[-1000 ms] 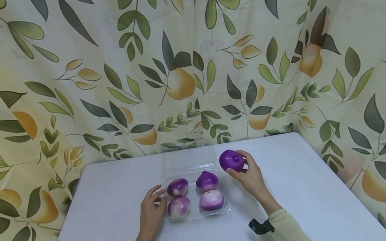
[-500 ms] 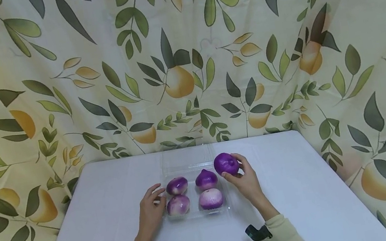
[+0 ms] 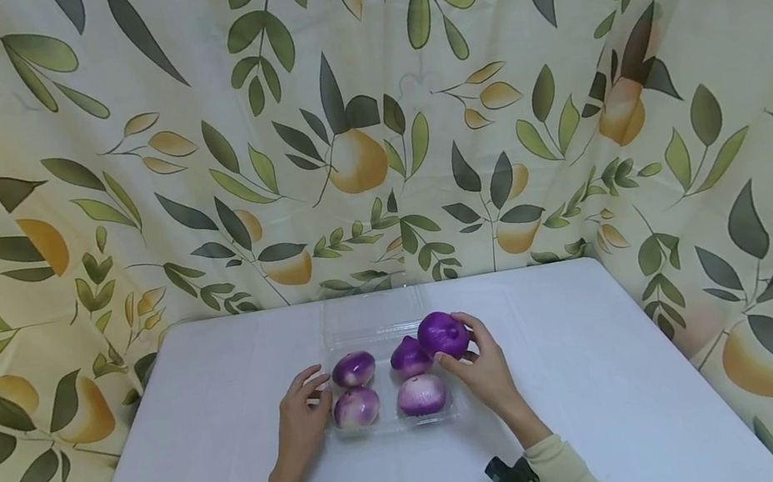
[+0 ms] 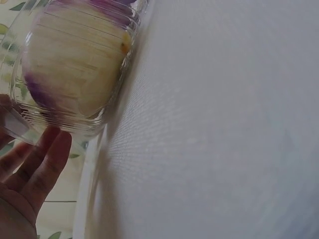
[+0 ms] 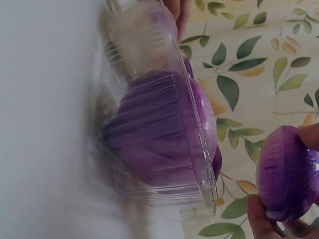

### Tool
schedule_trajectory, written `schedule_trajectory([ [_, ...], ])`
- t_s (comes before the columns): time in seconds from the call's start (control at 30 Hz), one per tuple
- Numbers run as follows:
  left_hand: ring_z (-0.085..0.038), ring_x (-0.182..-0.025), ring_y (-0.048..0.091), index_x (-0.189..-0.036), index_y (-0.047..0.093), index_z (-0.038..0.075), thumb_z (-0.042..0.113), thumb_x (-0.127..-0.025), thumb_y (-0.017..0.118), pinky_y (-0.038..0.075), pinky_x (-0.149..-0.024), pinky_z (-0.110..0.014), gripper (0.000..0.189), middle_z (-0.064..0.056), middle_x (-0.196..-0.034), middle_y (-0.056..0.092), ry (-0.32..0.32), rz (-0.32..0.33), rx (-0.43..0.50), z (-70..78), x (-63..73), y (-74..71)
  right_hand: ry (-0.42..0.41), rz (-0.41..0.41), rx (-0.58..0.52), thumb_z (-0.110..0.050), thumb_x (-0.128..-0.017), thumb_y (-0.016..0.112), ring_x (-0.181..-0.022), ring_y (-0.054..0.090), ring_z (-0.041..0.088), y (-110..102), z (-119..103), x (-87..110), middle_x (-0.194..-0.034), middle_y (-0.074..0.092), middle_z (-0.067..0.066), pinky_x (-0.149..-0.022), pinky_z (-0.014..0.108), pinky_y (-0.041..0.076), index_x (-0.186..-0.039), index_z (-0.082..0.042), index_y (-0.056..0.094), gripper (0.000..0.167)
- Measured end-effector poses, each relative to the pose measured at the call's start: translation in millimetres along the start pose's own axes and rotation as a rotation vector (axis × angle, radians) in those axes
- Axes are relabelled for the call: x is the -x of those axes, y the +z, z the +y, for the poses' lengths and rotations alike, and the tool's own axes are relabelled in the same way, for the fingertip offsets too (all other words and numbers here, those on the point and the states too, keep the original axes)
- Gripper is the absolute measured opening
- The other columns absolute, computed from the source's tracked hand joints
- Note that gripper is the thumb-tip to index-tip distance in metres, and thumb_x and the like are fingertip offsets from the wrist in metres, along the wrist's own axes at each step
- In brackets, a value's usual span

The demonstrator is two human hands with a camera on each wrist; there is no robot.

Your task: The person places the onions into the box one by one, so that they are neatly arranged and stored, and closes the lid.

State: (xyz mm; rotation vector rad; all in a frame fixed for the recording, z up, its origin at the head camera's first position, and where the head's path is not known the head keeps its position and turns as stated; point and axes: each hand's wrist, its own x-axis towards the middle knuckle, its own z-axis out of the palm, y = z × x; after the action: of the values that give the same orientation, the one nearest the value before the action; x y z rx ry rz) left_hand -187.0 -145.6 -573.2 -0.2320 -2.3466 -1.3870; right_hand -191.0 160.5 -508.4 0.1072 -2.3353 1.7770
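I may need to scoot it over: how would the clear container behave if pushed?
The clear container would probably flex, since its plastic looks thin and ribbed. It seems likelier to slide than tip, being low and broad on the table. The four onions inside look rounded and might rock if jolted.

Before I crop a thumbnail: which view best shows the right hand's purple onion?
The head view: the purple onion shows nearly whole in the right hand. The right wrist view is closer, but its edge cuts it. Left wrist: not discernible.
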Motion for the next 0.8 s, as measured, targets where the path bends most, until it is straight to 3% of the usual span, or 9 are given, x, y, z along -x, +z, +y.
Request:
schedule_trajectory([
  [0.13, -0.021, -0.08, 0.071, -0.107, 0.073, 0.0, -0.003, -0.085, 0.066, 0.058, -0.065, -0.02, 0.024, -0.013, -0.127, 0.065, 0.007, 0.004, 0.0, -0.5, 0.0, 0.2, -0.001, -0.017, 0.03, -0.011, -0.078, 0.081, -0.124, 0.053, 0.028, 3.6, -5.1, 4.0, -0.141, 0.05, 0.014, -0.094, 0.029, 0.055, -0.141, -0.013, 0.046, 0.073],
  [0.3, -0.021, -0.08, 0.071, -0.108, 0.073, 0.0, -0.004, -0.085, 0.066, 0.058, -0.064, -0.02, 0.024, -0.013, -0.127, 0.065, 0.01, 0.006, 0.002, -0.9, 0.1, 0.2, -0.018, -0.055, 0.077, -0.009, -0.08, 0.079, -0.126, 0.052, 0.035, 7.2, -28.7, 15.3, -0.142, 0.049, 0.021, -0.097, 0.04, 0.055, -0.142, -0.004, 0.045, 0.071],
  [0.5, -0.021, -0.08, 0.071, -0.107, 0.073, -0.001, -0.003, -0.085, 0.066, 0.058, -0.064, -0.02, 0.024, -0.013, -0.127, 0.065, 0.01, 0.006, 0.004, -1.4, 0.3, 0.2, -0.033, -0.076, 0.115, -0.007, -0.079, 0.079, -0.125, 0.055, 0.035, 13.9, -45.1, 23.5, -0.138, 0.055, 0.022, -0.095, 0.039, 0.056, -0.139, -0.001, 0.048, 0.068],
  [0.8, -0.02, -0.08, 0.071, -0.108, 0.073, 0.0, -0.003, -0.085, 0.067, 0.058, -0.065, -0.02, 0.024, -0.011, -0.128, 0.064, 0.0, 0.002, 0.011, -1.5, 0.7, 0.2, -0.024, -0.122, 0.086, -0.008, -0.079, 0.08, -0.12, 0.058, 0.035, 23.7, -45.7, 29.2, -0.138, 0.055, 0.021, -0.094, 0.044, 0.055, -0.139, -0.003, 0.048, 0.069],
])
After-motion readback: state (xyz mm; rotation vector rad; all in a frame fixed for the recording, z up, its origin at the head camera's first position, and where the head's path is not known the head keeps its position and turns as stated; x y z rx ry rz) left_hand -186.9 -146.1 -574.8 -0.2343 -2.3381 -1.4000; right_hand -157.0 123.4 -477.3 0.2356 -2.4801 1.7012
